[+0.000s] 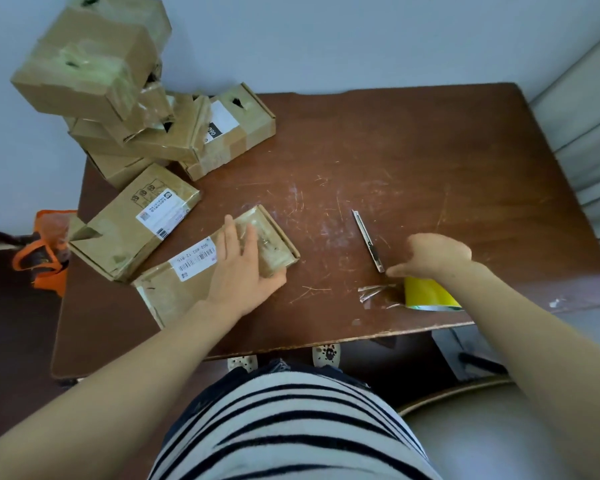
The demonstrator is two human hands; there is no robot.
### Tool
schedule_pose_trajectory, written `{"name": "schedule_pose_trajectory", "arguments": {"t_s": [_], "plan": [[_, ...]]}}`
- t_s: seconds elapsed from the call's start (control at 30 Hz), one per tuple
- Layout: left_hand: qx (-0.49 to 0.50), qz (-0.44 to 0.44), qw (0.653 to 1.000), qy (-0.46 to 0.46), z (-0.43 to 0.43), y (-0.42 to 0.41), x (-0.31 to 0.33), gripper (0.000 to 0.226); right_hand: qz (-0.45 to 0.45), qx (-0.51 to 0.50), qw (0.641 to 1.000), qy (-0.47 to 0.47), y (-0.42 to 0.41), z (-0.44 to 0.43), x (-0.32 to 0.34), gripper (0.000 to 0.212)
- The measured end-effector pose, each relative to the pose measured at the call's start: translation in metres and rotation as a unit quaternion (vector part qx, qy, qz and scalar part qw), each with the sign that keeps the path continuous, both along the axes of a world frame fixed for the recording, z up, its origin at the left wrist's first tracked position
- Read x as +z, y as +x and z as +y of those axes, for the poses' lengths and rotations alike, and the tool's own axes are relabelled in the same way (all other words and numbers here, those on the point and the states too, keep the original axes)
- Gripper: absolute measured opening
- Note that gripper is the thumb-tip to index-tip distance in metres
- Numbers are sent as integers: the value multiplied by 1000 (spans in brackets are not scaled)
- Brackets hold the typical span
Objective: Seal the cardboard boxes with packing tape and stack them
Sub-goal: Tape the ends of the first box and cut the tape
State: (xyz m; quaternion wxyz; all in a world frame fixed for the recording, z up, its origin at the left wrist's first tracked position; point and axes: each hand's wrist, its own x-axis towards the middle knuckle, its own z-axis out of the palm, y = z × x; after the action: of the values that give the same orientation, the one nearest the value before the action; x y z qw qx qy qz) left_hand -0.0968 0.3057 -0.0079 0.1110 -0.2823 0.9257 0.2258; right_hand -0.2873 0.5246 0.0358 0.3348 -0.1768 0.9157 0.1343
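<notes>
We see a brown table [430, 161] with lots of scratches on it. In the middle of the frame, a bit to the left, lies a flat cardboard box [174, 292] with a white sticker on top. The left hand [243, 268] lies flat on this box. Its fingers are straight and spread, and it presses down on the end of the box with shiny tape on it. It does not grab anything.

The right hand [433, 254] is at the middle right of the frame. Its fingers are curled down, and one fingertip is just beside the near end of a thin knife [368, 240] that lies on the table. We cannot tell if this hand holds anything. Just below the hand sits a yellow roll of tape [426, 292], with a loose, clear bit of tape [374, 292] beside it.

Another box [136, 220] lies just left of the first one. In the upper left of the frame is a leaning pile of boxes [118, 98]. An orange bag [49, 247] sits at the left edge, off the table.
</notes>
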Motion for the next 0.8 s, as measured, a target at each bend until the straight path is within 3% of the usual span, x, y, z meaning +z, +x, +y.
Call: {"name": "schedule_pose_trajectory", "arguments": {"t_s": [0.07,0.23,0.5,0.7,0.8], "plan": [[15,46,999,-24,9,-8,6,93,-44,12,998,50,3,4,2,47],[-36,110,993,-2,34,-24,18,74,-67,77,990,96,14,-10,-12,23],[-71,131,989,21,59,-27,20,59,-85,95,983,134,16,-18,-15,62],[-84,117,989,23,58,-23,24,56,-122,153,959,205,15,-32,-1,45],[-85,111,990,32,58,-19,25,56,-160,118,954,223,14,-30,4,43]]}}
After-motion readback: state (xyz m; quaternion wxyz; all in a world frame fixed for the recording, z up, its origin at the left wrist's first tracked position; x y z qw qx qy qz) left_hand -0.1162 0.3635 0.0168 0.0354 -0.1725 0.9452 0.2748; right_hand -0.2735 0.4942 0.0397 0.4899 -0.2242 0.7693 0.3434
